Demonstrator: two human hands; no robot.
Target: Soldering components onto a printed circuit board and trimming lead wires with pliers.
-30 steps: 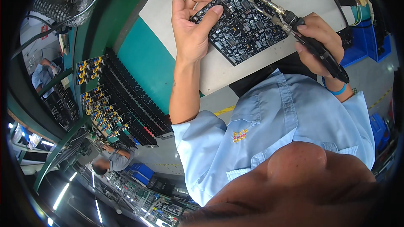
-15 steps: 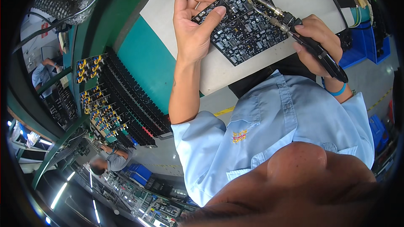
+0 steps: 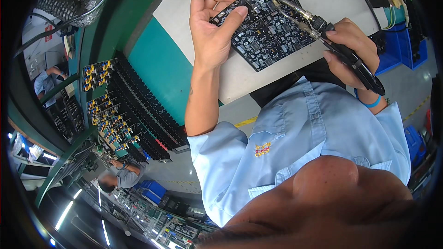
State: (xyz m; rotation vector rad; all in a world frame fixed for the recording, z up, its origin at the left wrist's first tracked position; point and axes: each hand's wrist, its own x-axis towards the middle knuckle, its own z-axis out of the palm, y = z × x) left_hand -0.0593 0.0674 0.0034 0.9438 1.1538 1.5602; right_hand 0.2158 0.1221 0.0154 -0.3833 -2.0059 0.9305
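A black circuit board panel (image 3: 266, 34), crowded with small components and divided into several sections, is held tilted over the white sheet. My left hand (image 3: 213, 30) grips its left edge, thumb on the top face and some fingers raised behind. My right hand (image 3: 354, 48) is wrapped round the black handle of a pair of soldering tweezers (image 3: 318, 24). Its two metal tips stand a little apart over the upper right part of the panel. Whether they touch a component cannot be made out.
The white sheet (image 3: 182, 30) lies over a green mat (image 3: 154, 71). To the left stand black slotted racks (image 3: 143, 101) and boards with yellow and blue parts (image 3: 99, 76). Blue bins (image 3: 404, 50) sit at the right. A co-worker (image 3: 122, 177) is farther off, lower left.
My right hand and the soldering tweezers have shifted slightly to the right. My left hand and the circuit board panel have barely moved.
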